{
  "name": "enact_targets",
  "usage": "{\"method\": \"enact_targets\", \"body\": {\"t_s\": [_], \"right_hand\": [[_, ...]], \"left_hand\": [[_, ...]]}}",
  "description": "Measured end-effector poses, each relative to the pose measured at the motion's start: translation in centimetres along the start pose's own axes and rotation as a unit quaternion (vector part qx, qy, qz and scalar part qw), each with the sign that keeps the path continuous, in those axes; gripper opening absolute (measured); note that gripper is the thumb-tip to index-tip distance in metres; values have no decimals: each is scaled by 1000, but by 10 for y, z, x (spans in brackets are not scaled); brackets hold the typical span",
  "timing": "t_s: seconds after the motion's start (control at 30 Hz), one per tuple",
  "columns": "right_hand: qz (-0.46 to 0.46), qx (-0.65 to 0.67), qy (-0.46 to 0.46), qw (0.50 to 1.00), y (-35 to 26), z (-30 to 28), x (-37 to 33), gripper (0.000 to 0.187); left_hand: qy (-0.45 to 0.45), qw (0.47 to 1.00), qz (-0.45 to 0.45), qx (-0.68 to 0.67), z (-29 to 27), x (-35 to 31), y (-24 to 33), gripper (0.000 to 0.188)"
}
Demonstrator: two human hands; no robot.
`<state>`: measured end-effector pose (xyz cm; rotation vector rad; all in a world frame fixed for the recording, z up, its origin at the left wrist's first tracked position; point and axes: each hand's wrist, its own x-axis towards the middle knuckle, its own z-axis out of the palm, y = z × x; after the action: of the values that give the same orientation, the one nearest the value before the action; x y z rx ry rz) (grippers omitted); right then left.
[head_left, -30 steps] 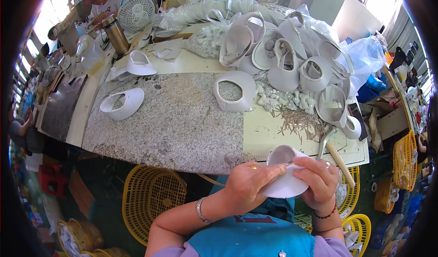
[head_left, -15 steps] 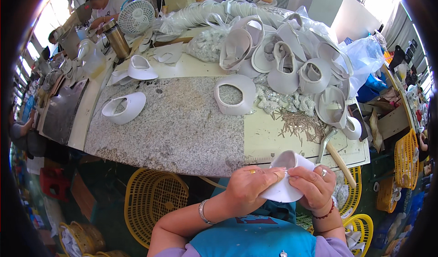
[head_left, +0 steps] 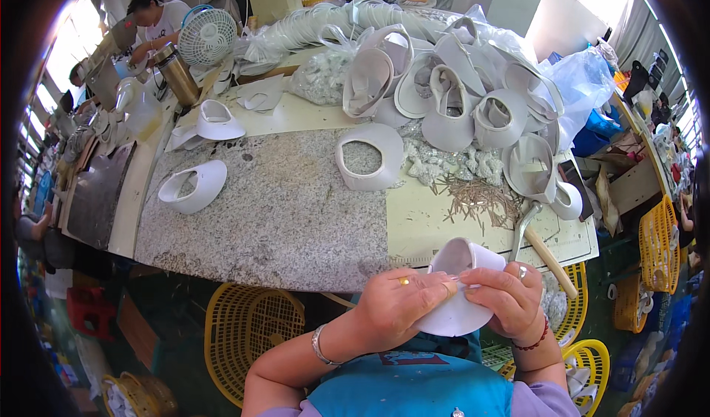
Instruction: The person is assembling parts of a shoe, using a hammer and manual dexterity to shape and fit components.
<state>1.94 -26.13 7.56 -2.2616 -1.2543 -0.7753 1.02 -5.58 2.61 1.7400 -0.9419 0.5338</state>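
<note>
Above my lap, at the table's front edge, I hold a white shoe upper (head_left: 453, 322) in both hands. My left hand (head_left: 403, 302) pinches its edge from the left, thumb and fingers pressed together. From the right, my right hand (head_left: 506, 298) grips the same upper, its fingertips almost meeting the left ones. Anything small between the fingertips is hidden. Three more white uppers lie apart on the table: a single upper (head_left: 370, 156) in the middle, another upper (head_left: 194, 187) at left, and one upper (head_left: 220, 120) behind it. A pile of uppers (head_left: 449, 110) stands at the back right.
A hammer (head_left: 549, 258) lies beside my right hand, near scattered thin brown strips (head_left: 473, 201) and clear bags of small pieces (head_left: 325, 78). Left-back are a steel flask (head_left: 177, 75) and a fan (head_left: 208, 36). Yellow baskets (head_left: 255, 335) stand below. Other people sit across and at far left.
The view has shifted slightly, so the table things sit a little further left. Both hands keep their grip on the upper, which has tilted a little.
</note>
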Motion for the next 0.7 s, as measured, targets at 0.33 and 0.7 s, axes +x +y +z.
{"method": "enact_targets", "body": {"t_s": [0.33,0.7], "right_hand": [[-27,-6,-5,1000,0,2,-4,13],[-32,-2,6,999,4,3,-6,13]], "left_hand": [[3,999,32,39,1,1,-1,39],[-7,999,18,43,2,2,0,40]]}}
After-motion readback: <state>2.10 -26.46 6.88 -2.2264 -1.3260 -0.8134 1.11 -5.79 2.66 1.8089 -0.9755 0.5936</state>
